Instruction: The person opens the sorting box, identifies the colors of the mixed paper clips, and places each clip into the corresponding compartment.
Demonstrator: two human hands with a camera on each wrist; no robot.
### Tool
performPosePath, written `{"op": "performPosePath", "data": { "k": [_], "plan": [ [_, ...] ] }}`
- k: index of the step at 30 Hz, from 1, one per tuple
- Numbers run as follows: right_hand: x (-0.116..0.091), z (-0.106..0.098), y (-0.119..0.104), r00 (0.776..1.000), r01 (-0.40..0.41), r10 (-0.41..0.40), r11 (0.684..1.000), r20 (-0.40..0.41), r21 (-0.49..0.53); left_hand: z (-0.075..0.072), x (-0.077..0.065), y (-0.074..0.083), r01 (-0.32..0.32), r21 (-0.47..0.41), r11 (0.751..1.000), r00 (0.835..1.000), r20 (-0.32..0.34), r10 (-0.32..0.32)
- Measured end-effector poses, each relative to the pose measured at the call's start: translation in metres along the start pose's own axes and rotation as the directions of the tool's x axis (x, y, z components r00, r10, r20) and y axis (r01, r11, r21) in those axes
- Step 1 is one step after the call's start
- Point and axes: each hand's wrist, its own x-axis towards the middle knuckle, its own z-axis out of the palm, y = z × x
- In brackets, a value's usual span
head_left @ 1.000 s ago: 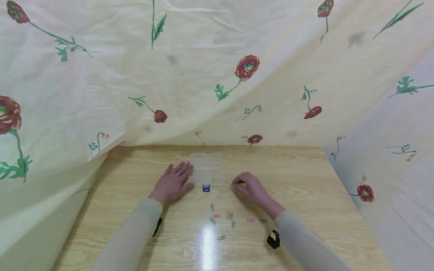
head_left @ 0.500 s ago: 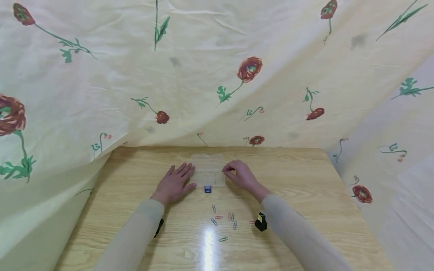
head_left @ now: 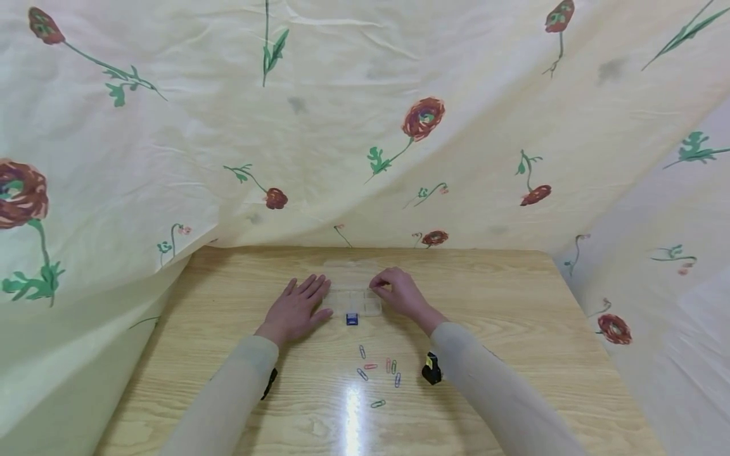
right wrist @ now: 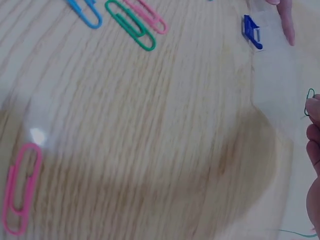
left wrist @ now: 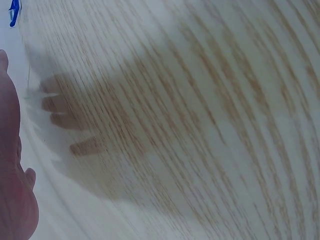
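Right hand [head_left: 400, 294] pinches green paper clip [right wrist: 308, 102], wire projecting past fingertips [right wrist: 314, 109]; left hand [head_left: 293, 311] spread beside clear box [head_left: 373, 308].

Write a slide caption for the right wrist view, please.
The right hand pinches a green paper clip near a clear box.

Cream cloth [head_left: 319, 145], printed with red flowers [head_left: 423, 118] and green stems, hangs creased behind the wooden table [head_left: 485, 297] and along both its sides. The pale, brown-grained top carries a bright reflection [head_left: 353, 418]. A thin green line [right wrist: 300, 233], lower right in the right wrist view, is possibly a printed stem.
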Motion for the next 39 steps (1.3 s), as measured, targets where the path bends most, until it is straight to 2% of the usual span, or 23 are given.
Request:
{"op": "performPosePath", "data": {
  "k": [13,20,33,39],
  "plan": [
    [0.0,0.003,0.006,1.0,0.015,-0.015,1.0,0.0,-0.016,-0.002,-0.001,0.002,0.0,-0.011,1.0,1.0,0.007,0.0],
    [-0.005,-0.003,0.007,1.0,0.024,-0.024,0.999,-0.004,-0.027,-0.001,-0.001,0.001,0.002,0.006,1.0,1.0,0.007,-0.002],
    [-0.04,-0.032,0.005,1.0,0.02,-0.02,1.0,0.02,0.01,-0.001,-0.001,0.001,0.022,0.004,1.0,1.0,0.007,-0.022],
    [-0.059,-0.042,0.01,0.999,0.035,-0.035,0.999,-0.015,0.015,-0.002,-0.001,0.004,0.013,-0.007,1.0,1.0,0.007,-0.013]
  ]
}}
